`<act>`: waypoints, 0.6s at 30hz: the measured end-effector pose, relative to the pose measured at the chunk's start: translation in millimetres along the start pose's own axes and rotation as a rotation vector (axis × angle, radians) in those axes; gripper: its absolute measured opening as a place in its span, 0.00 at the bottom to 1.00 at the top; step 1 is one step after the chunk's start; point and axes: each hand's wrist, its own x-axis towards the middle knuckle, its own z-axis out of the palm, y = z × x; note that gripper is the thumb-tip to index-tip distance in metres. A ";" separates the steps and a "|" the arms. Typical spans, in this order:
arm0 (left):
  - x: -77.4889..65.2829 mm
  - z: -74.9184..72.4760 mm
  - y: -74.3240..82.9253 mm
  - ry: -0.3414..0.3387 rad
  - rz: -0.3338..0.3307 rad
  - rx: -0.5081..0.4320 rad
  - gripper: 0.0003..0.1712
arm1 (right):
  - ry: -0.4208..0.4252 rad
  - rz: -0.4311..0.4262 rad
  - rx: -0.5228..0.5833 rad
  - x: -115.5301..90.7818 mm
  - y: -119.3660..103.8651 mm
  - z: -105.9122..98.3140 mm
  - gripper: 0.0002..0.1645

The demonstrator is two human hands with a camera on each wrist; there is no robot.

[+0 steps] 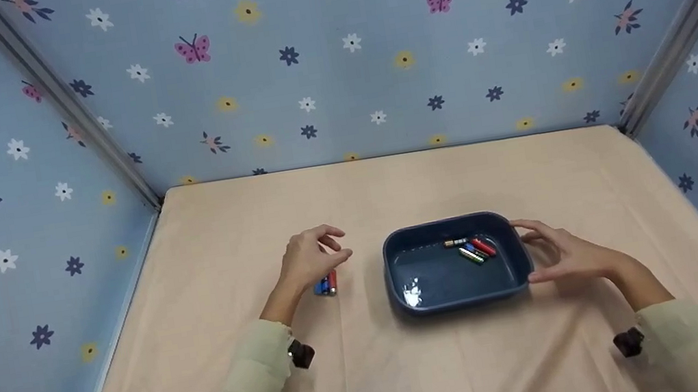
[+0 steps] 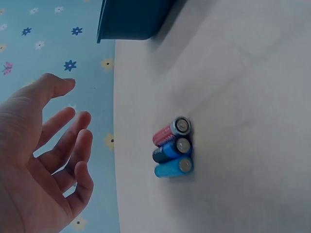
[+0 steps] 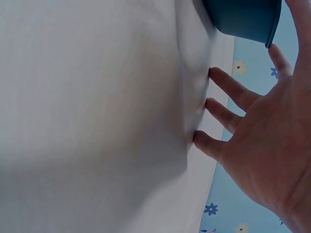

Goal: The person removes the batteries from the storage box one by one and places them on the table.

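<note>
A dark blue rectangular bin [image 1: 462, 303] stands on the cloth-covered table. Inside its right half lie several batteries, among them a red battery [image 1: 483, 247] and a green-striped battery [image 1: 471, 256]. My left hand [image 1: 310, 257] hovers to the bin's left with fingers loosely bent and nothing in them. Close below it, a red battery [image 2: 166, 135], a dark blue battery [image 2: 166, 151] and a light blue battery [image 2: 167, 169] lie side by side on the cloth. At the bin's right end, my right hand [image 1: 568, 253] has its fingers spread, thumb and a finger against the rim.
The beige tablecloth [image 1: 255, 217] has wrinkles near its right front. Flower-patterned blue panels [image 1: 373, 81] enclose the table at the back and both sides, with grey metal posts [image 1: 64, 93] at the back corners.
</note>
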 end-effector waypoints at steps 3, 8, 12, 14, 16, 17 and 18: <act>3.3 2.7 6.6 -0.035 0.010 -0.010 0.22 | 0.000 0.017 0.002 -1.3 -1.4 1.0 0.63; 8.9 6.0 17.3 -0.115 0.070 -0.035 0.23 | -0.001 0.024 0.004 -1.4 -1.8 1.2 0.63; 15.7 10.2 24.8 -0.194 0.126 -0.040 0.24 | 0.003 0.016 0.011 -1.3 -1.2 1.4 0.62; 19.0 12.5 29.3 -0.238 0.156 -0.032 0.25 | 0.005 0.013 0.013 -1.2 -1.0 1.3 0.62; 22.0 14.7 33.6 -0.283 0.186 -0.020 0.26 | 0.005 0.017 0.009 -1.0 -0.9 1.4 0.62; 23.1 15.7 35.8 -0.309 0.198 -0.013 0.26 | 0.005 0.016 0.011 -0.9 -1.0 1.5 0.62; 24.2 16.6 38.1 -0.333 0.208 -0.007 0.27 | 0.005 0.018 0.008 -0.7 -1.0 1.6 0.62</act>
